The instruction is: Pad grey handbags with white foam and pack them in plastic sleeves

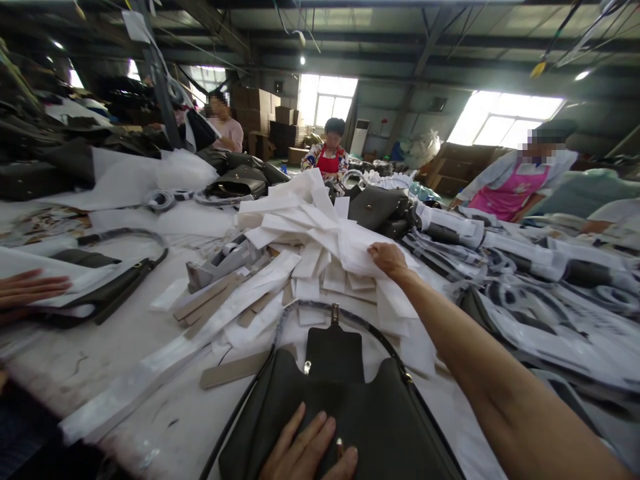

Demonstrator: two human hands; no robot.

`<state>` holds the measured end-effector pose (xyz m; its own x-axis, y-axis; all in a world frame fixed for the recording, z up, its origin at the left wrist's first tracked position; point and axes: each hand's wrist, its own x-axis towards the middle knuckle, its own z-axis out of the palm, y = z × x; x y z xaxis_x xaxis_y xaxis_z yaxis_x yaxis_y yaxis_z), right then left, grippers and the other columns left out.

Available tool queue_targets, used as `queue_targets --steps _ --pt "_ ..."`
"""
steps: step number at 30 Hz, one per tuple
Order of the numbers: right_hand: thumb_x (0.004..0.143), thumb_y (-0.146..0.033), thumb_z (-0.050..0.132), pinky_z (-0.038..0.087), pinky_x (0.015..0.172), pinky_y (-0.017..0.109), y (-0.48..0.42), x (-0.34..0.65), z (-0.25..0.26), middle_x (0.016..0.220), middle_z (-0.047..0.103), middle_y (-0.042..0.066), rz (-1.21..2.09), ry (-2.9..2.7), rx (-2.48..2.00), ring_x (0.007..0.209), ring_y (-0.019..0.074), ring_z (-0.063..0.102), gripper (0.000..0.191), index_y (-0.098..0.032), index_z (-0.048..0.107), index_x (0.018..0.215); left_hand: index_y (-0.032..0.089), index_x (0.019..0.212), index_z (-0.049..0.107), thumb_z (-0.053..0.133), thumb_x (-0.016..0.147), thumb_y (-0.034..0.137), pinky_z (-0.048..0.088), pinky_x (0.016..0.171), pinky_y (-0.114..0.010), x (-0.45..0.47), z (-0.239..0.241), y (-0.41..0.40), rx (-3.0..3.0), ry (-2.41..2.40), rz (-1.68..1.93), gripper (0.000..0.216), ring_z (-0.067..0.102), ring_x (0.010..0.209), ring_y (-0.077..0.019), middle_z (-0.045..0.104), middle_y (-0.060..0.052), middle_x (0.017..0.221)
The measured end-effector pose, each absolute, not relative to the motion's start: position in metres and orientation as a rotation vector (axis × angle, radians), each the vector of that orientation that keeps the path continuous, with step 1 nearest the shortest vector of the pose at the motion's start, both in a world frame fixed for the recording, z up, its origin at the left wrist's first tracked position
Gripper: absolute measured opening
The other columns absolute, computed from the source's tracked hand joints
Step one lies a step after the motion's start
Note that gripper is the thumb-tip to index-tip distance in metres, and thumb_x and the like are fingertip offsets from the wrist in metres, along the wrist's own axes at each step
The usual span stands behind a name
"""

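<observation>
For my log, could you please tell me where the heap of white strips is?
In the head view, the heap lies mid-picture, beyond the dark bag under the left hand; the right hand is at its right side.

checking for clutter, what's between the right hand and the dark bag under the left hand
In the head view, part of a pile of white sheets lies between the right hand and the dark bag.

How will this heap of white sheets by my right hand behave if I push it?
The white sheets would probably slide apart, as they overlap loosely at many angles. Each is likely light, since the edges look thin. The broad one at your right hand may be floppy, though its material is hard to tell.
</observation>
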<state>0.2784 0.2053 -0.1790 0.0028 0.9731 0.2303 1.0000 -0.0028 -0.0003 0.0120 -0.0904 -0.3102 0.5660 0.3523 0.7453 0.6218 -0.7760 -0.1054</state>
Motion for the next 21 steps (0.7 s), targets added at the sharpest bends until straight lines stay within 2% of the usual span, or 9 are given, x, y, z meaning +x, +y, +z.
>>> queue_targets --steps 4,6,8,12,14,17,19,21 --pt "0.097 -0.046 0.043 0.044 0.078 0.034 0.166 0.283 -0.119 0.108 0.073 0.013 -0.434 -1.956 -2.060 0.099 0.0275 0.066 0.040 -0.021 0.069 0.114 0.027 0.128 0.063 0.048 0.097 0.050 0.050 0.105 -0.041 0.015 -0.304 -0.101 -2.578 -0.867 -1.046 0.042 0.066 0.114 -0.0203 0.073 -0.007 0.115" --pt "0.094 -0.043 0.050 0.042 0.073 0.034 0.130 0.274 -0.088 0.097 0.074 0.012 -0.639 -1.940 -1.819 0.090 0.0260 0.066 0.033 -0.019 0.072 0.102 0.026 0.130 0.060 0.047 0.097 0.053 0.050 0.104 -0.047 0.016 -0.298 -0.108 -2.707 -1.003 -0.994 0.045 0.063 0.119 -0.0238 0.069 -0.010 0.123" --pt "0.091 -0.039 0.054 0.039 0.069 0.032 0.086 0.255 -0.065 0.088 0.073 0.011 -0.694 -2.037 -1.600 0.077 0.0222 0.063 0.028 -0.018 0.072 0.093 0.027 0.132 0.058 0.049 0.097 0.050 0.047 0.106 -0.051 0.017 -0.290 -0.112 -2.828 -1.098 -0.913 0.044 0.060 0.124 -0.0254 0.066 -0.010 0.129" --pt "0.086 -0.034 0.056 0.033 0.056 0.028 -0.013 0.198 -0.068 0.067 0.068 0.004 -0.339 -2.436 -1.503 0.055 0.0162 0.055 0.022 -0.020 0.069 0.076 0.025 0.135 0.056 0.054 0.096 0.045 0.041 0.110 -0.054 0.019 -0.284 -0.114 -2.937 -1.139 -0.806 0.044 0.055 0.128 -0.0273 0.062 -0.012 0.133" --pt "0.088 -0.033 0.055 0.034 0.056 0.028 -0.051 0.173 -0.096 0.066 0.068 0.004 -0.083 -2.575 -1.537 0.057 0.0171 0.058 0.023 -0.020 0.071 0.076 0.026 0.133 0.057 0.055 0.096 0.043 0.041 0.109 -0.054 0.020 -0.286 -0.114 -2.945 -1.152 -0.807 0.041 0.056 0.126 -0.0275 0.063 -0.012 0.131" --pt "0.092 -0.047 0.054 0.043 0.064 0.028 -0.078 0.161 -0.147 0.081 0.074 0.007 0.529 -2.672 -1.545 0.074 0.0207 0.066 0.034 -0.020 0.074 0.093 0.022 0.125 0.063 0.056 0.095 0.041 0.051 0.098 -0.043 0.020 -0.290 -0.116 -2.957 -1.186 -0.838 0.036 0.066 0.109 -0.0255 0.071 -0.011 0.115" --pt "0.088 -0.054 0.060 0.049 0.081 0.030 -0.081 0.172 -0.172 0.107 0.073 0.009 0.837 -2.691 -1.391 0.095 0.0238 0.067 0.044 -0.021 0.071 0.114 0.019 0.116 0.066 0.053 0.097 0.037 0.057 0.082 -0.033 0.019 -0.292 -0.118 -2.953 -1.225 -0.841 0.030 0.070 0.090 -0.0224 0.074 -0.007 0.096" --pt "0.081 -0.058 0.068 0.045 0.100 0.035 -0.082 0.190 -0.186 0.135 0.062 0.010 0.997 -2.675 -1.263 0.119 0.0267 0.060 0.062 -0.023 0.061 0.132 0.019 0.105 0.069 0.048 0.099 0.031 0.056 0.069 -0.028 0.019 -0.290 -0.121 -2.967 -1.203 -0.816 0.025 0.070 0.076 -0.0195 0.074 -0.005 0.084"
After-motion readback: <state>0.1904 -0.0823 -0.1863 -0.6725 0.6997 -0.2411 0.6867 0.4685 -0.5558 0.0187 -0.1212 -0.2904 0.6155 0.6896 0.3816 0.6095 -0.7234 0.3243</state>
